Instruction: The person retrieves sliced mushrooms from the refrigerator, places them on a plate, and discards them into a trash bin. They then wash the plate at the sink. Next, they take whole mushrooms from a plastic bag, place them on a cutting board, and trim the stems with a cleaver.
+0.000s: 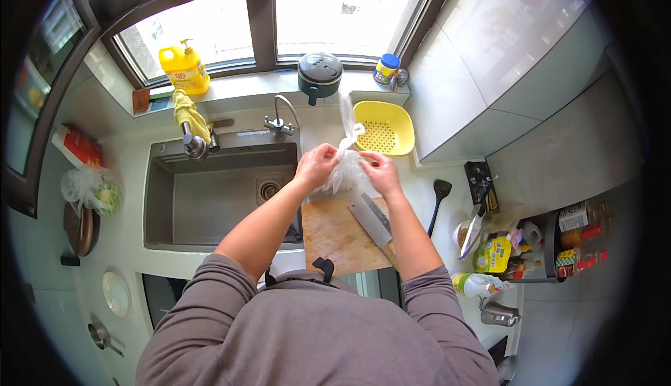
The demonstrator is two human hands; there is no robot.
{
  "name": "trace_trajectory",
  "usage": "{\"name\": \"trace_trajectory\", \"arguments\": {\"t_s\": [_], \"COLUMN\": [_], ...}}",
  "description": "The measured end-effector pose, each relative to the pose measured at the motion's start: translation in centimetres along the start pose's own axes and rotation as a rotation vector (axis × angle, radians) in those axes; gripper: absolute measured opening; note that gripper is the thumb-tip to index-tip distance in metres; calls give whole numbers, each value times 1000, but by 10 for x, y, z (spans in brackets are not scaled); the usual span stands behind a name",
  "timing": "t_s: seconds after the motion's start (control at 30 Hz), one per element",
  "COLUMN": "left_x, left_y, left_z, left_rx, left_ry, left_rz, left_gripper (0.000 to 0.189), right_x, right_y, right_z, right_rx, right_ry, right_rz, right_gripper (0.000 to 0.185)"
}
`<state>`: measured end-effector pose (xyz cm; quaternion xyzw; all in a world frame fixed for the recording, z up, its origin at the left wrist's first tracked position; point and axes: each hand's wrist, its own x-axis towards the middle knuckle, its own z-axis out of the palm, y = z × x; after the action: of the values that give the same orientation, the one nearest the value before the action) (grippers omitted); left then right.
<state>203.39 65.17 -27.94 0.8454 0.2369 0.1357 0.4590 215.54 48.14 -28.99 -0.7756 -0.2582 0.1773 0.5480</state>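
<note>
A thin clear plastic bag [343,173] with a twisted, knotted neck stands above the far edge of a wooden cutting board [327,234]. My left hand [316,167] pinches the bag beside its knot. On the other side, my right hand [381,172] has its fingers bent at the bag; whether they grip it is hard to see. What the bag contains cannot be made out. A cleaver [370,222] lies slantwise on the board, its handle partly hidden by my right forearm. Just beyond my hands is a yellow plastic basket [402,126] with a perforated bottom.
To the left is a sink [209,202] with a faucet [195,147] draped with a yellow cloth. A black spatula [439,197] lies right of the board, near a rack of condiment bottles [551,249]. A lidded pot [320,74] and a yellow jug [183,71] stand on the windowsill.
</note>
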Motion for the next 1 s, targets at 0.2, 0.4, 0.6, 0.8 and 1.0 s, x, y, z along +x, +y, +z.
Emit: {"name": "trace_trajectory", "arguments": {"t_s": [0.2,0.4,0.6,0.8,1.0], "left_x": [-3,-1,-3,-20,-10], "left_y": [0,-16,-12,8,25], "left_z": [-16,-56,-33,-30,-32], "left_rx": [393,377,187,438,299], "left_ry": [30,103,75,-118,145], "left_rz": [330,-74,105,277,47], "left_gripper": [21,18,25,28,38], "right_x": [-7,-14,-11,-2,4], "right_y": [7,23,17,-26,-25], "right_z": [5,-64,-26,-13,-53], "right_rx": [-655,-538,-454,-627,32], "right_ry": [210,274,365,109,376], "right_rz": [-290,-6,-389,-376,-192], "right_gripper": [20,14,31,24,13]}}
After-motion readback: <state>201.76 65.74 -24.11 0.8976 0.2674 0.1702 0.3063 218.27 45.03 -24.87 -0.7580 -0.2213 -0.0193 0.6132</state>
